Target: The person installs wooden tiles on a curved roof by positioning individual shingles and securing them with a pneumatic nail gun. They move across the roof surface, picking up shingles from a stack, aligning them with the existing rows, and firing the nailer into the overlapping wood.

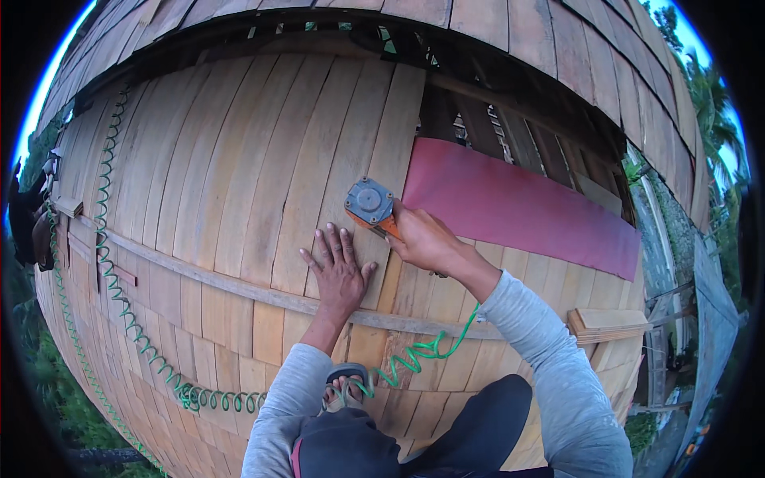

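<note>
Orange-and-grey nailer (370, 201) sits in the right hand (426, 239).

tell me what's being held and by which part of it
The right grip holds a pneumatic nailer by its orange handle; the left grip holds nothing, lying spread on the wooden shingles.

An outdoor building site, up on a roof (227, 175): rows of wooden shingles (315, 155), bare slats (550, 155) at far right, a nail gun (370, 201), a green coiled hose (189, 396), stacked boards (610, 320) at right, palm leaves (721, 135) beyond.
</note>
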### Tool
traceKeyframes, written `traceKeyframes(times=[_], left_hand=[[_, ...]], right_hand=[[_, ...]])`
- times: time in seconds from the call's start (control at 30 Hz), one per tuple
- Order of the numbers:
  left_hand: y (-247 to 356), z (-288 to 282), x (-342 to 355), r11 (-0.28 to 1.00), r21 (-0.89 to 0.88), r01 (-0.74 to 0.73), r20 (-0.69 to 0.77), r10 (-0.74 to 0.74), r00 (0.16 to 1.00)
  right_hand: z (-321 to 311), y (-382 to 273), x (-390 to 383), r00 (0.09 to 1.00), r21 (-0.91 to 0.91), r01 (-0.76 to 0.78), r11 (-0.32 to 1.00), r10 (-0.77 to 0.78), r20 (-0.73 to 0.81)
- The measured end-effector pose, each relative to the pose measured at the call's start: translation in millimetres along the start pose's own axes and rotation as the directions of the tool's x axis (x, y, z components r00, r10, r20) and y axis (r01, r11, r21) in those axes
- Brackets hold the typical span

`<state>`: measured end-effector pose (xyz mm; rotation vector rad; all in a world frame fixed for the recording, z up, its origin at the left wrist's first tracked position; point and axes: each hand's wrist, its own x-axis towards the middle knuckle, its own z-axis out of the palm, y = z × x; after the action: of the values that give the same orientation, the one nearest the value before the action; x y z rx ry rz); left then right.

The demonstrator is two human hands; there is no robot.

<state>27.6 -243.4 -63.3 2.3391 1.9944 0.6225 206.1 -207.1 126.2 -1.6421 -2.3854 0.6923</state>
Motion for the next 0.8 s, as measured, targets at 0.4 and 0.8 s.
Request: traceKeyframes(times=[0.4,0.8], left_hand=[[-1.3,-7.3,1.7,1.000,0.006,-0.008,0.083,0.008,0.996],[-0.9,-1.0,-4.0,1.000,0.022,-0.009,0.100,0.007,0.995]], right_hand=[[-154.8,35.9,116.0,0.931,0.162,0.000,0.987,0.059,-0.360],[-182.6,93.7,248.6,0.898,0.106,0.000,0.994,0.046,-0.437]])
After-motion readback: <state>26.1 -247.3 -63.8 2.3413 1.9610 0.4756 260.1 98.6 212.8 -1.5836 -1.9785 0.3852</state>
